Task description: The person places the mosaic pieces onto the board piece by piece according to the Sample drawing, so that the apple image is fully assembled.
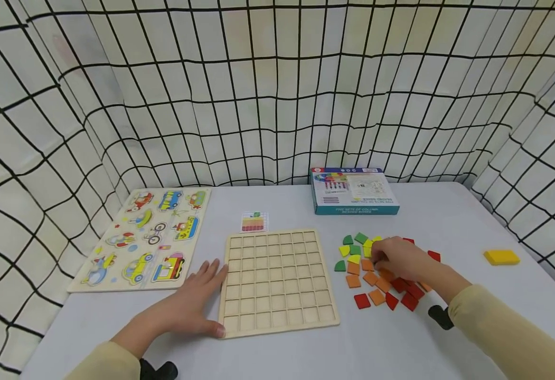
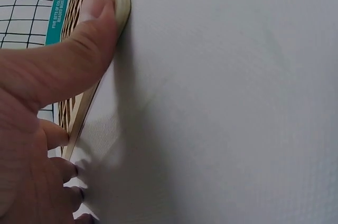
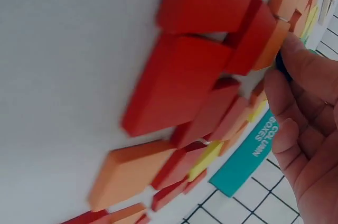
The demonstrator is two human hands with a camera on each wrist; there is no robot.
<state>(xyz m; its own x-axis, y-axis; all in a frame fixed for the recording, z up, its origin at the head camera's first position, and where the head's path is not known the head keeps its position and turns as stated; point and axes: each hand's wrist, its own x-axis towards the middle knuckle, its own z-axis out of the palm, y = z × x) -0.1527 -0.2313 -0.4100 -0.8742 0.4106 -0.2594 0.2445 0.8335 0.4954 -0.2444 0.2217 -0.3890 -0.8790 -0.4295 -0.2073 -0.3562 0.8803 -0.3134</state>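
Observation:
A wooden grid board with rows of square recesses lies on the white table. My left hand is spread along its left side, fingertips at the edge. In the left wrist view the thumb presses on the board's corner. My right hand is over a loose pile of tiles. Between its thumb and finger it pinches a small dark tile, mostly hidden. Around it lie red tiles, orange tiles, yellow tiles and green tiles, some with a rounded side.
A small picture card lies just beyond the board. Left of it is a vehicle puzzle board. A teal-and-white box stands at the back, and a yellow block lies at far right. Black netting encloses the table.

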